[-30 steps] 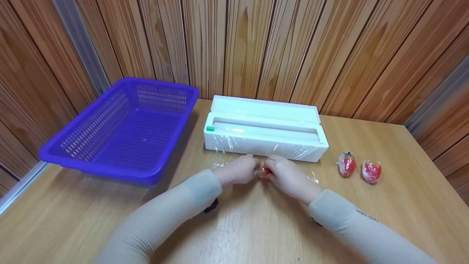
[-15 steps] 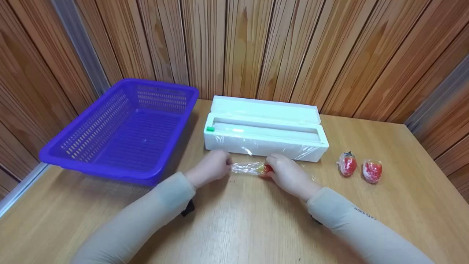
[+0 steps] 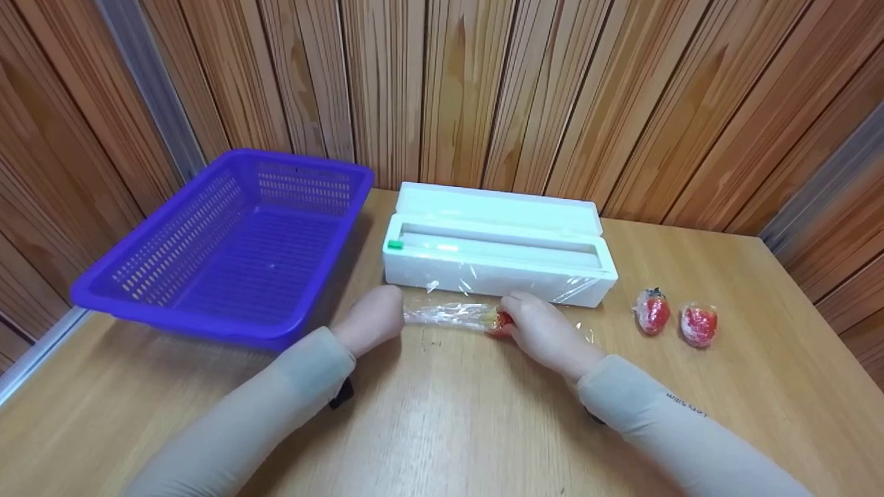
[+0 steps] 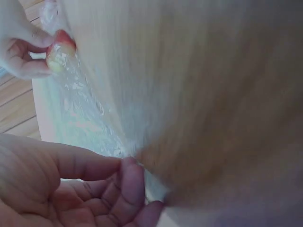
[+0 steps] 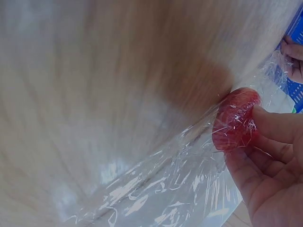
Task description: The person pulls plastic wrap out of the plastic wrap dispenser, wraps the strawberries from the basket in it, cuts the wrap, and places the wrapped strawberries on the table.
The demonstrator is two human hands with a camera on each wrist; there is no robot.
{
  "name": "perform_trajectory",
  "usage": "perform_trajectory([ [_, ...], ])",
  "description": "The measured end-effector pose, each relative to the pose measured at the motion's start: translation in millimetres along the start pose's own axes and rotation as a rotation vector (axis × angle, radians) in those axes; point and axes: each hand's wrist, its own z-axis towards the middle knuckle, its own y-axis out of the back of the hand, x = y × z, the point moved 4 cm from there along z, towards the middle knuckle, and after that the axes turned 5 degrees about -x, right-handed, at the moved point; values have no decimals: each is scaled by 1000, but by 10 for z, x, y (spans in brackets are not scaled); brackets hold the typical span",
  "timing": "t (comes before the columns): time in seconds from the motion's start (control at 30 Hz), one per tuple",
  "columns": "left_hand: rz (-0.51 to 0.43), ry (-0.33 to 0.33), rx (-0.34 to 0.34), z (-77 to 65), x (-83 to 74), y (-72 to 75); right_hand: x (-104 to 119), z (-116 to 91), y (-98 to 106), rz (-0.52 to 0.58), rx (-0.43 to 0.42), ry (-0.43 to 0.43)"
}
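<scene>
In the head view my right hand [image 3: 545, 333] holds a small red fruit [image 3: 503, 323] with a yellowish end, wrapped in cling film. The right wrist view shows thumb and fingers gripping this fruit [image 5: 234, 122] through the film. To the left, my left hand [image 3: 373, 320] pinches the far end of the film [image 3: 447, 315], which stretches gathered and shiny between both hands. Thumb and index finger meet on the film in the left wrist view. More loose film [image 5: 180, 189] spreads from the fruit's other side in the right wrist view.
A white box [image 3: 497, 281] with its lid raised and a roll inside stands behind the hands. At left sits a purple basket [image 3: 290, 323]. Two film-wrapped red fruits, a strawberry-like one [image 3: 652, 314] and a rounder one [image 3: 699, 326], lie at right on the wooden table [image 3: 456, 421].
My left hand has moved left, away from the right hand, drawing the film out into a long strand. The right hand stays nearly in place with the fruit.
</scene>
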Motion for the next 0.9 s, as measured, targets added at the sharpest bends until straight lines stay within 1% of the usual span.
perform_trajectory([
  [0.03, -32, 22, -19, 5, 5, 22, 1, 1, 3, 2, 0, 0],
  [0.07, -70, 40, -53, 10, 0, 52, 2, 2, 8, 3, -3, 0],
  [0.1, -101, 43, -106, 20, -15, 92, 3, 4, 12, 0, -6, 2],
  [0.17, -153, 29, -238, 50, -58, 179, 2, 6, 20, -7, -13, 4],
  [0.23, -175, 13, -378, 87, -102, 259, 3, 9, 17, -11, -16, 8],
  [0.27, -185, 16, -428, 108, -116, 290, 4, 9, 14, -14, -17, 9],
  [0.3, -190, 23, -460, 135, -122, 309, 5, 9, 9, -17, -17, 12],
  [0.37, -217, 67, -472, 194, -113, 318, 9, 8, -5, -15, -14, 16],
  [0.5, -283, 166, -419, 320, -48, 286, 22, 5, -17, -20, -26, 34],
  [0.57, -313, 187, -405, 370, -18, 270, 22, 0, -15, -23, -38, 37],
  [0.63, -329, 181, -410, 408, 2, 258, 25, -7, -7, -25, -60, 50],
  [0.77, -336, 124, -443, 444, 21, 243, 23, -18, -1, -10, -93, 72],
  [0.9, -331, 87, -468, 449, 37, 238, 11, -18, -5, 4, -90, 66],
])
